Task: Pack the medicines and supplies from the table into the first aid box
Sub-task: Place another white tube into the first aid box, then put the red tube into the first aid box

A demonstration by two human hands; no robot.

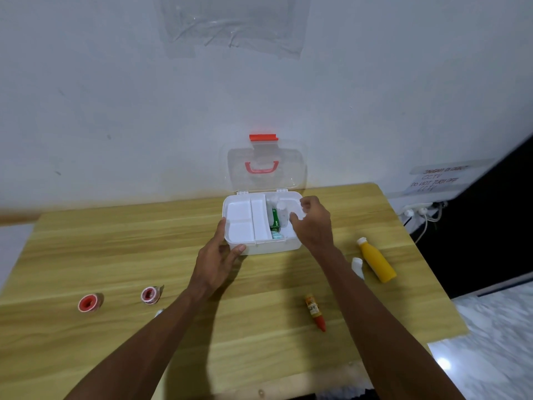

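— Pale wall behind, wooden bench [115, 255] in front. Where is the first aid box [261, 248]?
— At the back middle of the bench, with its clear lid [288, 168] upright near the wall. A white tray [239, 210] fills the left part. The right compartment holds a green carton [275, 219] and a white bottle [283, 216].
— And the hands?
— The left hand [219, 255] grips the box's front left corner, thumb on the front wall, fingers along the side. The right hand [314, 223] hovers over the right compartment, fingers curled. Whether they hold anything, I cannot tell.
— Which step, then?
— Settling something into that compartment, I'd judge. Packing is partway.
— What remains out?
— A yellow bottle [376, 262] with a small white bottle [357, 267] just beside it on the right, an orange tube [315, 313] nearer, and two red tape rolls [90, 303] on the left. The next move likely calls for the right hand to reach for those bottles. They lie on their sides and may roll.
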